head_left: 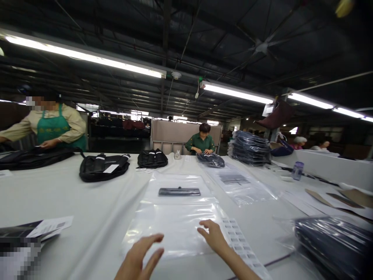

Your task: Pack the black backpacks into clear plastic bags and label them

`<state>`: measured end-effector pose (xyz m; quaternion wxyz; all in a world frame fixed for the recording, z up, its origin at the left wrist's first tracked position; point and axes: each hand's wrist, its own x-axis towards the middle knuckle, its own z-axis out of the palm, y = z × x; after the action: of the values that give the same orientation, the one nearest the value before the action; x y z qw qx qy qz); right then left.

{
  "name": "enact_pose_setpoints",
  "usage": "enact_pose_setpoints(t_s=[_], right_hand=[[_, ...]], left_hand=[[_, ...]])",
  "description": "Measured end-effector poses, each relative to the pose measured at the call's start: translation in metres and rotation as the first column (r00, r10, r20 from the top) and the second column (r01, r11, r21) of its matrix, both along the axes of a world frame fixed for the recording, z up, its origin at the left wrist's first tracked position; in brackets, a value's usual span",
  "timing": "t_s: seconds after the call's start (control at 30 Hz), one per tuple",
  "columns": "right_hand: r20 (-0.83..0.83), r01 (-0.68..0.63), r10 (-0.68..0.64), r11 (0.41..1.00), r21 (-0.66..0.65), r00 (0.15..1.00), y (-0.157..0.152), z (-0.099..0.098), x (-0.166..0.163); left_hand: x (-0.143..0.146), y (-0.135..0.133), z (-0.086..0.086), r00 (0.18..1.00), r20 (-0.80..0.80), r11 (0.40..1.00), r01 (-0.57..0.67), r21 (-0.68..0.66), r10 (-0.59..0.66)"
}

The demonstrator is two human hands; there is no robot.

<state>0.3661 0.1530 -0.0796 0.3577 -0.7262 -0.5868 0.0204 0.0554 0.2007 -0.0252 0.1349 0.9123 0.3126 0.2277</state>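
A clear plastic bag (171, 223) lies flat on the white table in front of me, with a dark printed strip (179, 191) near its far end. Over the bag's near left part is my left hand (142, 256), thumb and fingers apart and nothing between them. My right hand (214, 235) hovers at the bag's right side, its fingers spread and bent, also holding nothing. Whether either hand touches the plastic I cannot tell. Beside my right hand lies a sheet of white labels (240, 243), partly hidden by my forearm.
Bagged dark goods (335, 241) lie at the near right. Black backpacks (104, 167) line the far left, and a stack of bagged items (249, 147) stands far right. Two co-workers, one in a green apron (54, 126), handle dark bags. A purple-lidded container (297, 171) stands right.
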Motion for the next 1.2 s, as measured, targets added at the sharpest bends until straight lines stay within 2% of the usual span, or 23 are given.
enact_pose_setpoints(t_s=[0.07, 0.17, 0.3, 0.4, 0.57, 0.8, 0.93, 1.07, 1.13, 1.2], right_hand=[[-0.009, 0.013, -0.014, 0.998, -0.056, 1.000, 0.010, -0.011, 0.000], [-0.007, 0.017, -0.018, 0.990, -0.140, 1.000, 0.019, -0.025, 0.002], [0.030, 0.028, -0.023, 0.986, -0.164, 0.999, 0.028, -0.032, 0.007], [0.072, 0.047, -0.039, 0.992, -0.115, 0.997, 0.036, -0.033, 0.010], [0.101, 0.055, -0.056, 0.998, 0.009, 0.993, 0.051, -0.038, 0.010], [0.090, 0.089, -0.105, 0.982, 0.168, 0.990, 0.061, -0.037, 0.001], [0.073, 0.173, -0.198, 0.950, 0.261, 0.977, 0.070, -0.030, 0.002], [0.040, 0.234, -0.257, 0.926, 0.295, 0.966, 0.083, -0.018, 0.002], [0.078, 0.216, -0.249, 0.930, 0.299, 0.965, 0.087, -0.012, 0.000], [0.162, 0.137, -0.188, 0.950, 0.281, 0.969, 0.087, -0.007, -0.001]], left_hand=[[0.013, 0.029, 0.004, 0.994, 0.008, 0.993, -0.109, -0.053, 0.109], [0.035, 0.061, -0.006, 0.979, -0.181, 0.986, -0.116, -0.123, 0.092], [0.056, 0.079, -0.028, 0.938, -0.337, 0.980, -0.140, -0.143, 0.084], [0.067, 0.083, -0.034, 0.915, -0.382, 0.979, -0.180, -0.096, 0.130], [0.081, 0.092, -0.036, 0.915, -0.368, 0.978, -0.200, -0.052, 0.168], [0.090, 0.120, -0.035, 0.940, -0.251, 0.965, -0.255, -0.064, 0.232], [0.092, 0.121, -0.031, 0.958, -0.191, 0.975, -0.221, -0.014, 0.215], [0.092, 0.115, -0.027, 0.964, -0.185, 0.982, -0.186, 0.028, 0.188], [0.092, 0.115, -0.024, 0.960, -0.188, 0.979, -0.202, 0.043, 0.206], [0.088, 0.117, -0.020, 0.956, -0.199, 0.977, -0.205, 0.061, 0.214]])
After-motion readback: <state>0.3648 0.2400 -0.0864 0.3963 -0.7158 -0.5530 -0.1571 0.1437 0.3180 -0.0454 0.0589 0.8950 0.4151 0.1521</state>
